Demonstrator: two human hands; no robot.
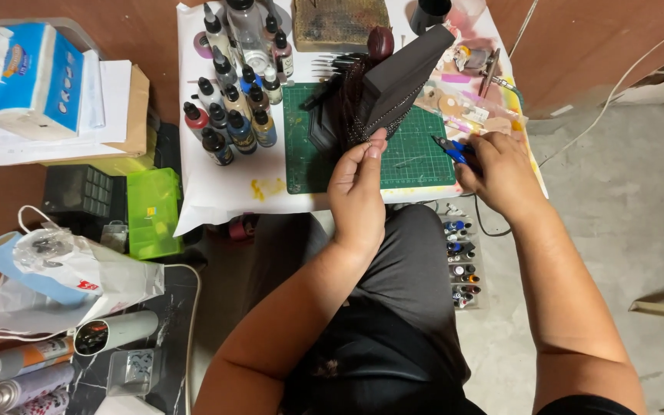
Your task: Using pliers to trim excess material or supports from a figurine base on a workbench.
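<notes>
My left hand (356, 188) pinches the lower edge of a dark beaded mesh (359, 104) that hangs from a black block-shaped object (403, 77) standing on the green cutting mat (416, 154). Over the mat's right edge, my right hand (501, 173) grips small blue-handled pliers (449, 147), their tips pointing left toward the mesh. Both hands work above the front edge of the white-covered table (217, 188). My lap in dark clothing lies below.
Several small paint bottles (228, 107) stand left of the mat. A brown pad (340, 23) lies at the back. A tissue box (32, 77), green plastic case (154, 211), white bag (63, 277) and spray cans (24, 369) sit left. A bottle rack (461, 261) stands on the floor.
</notes>
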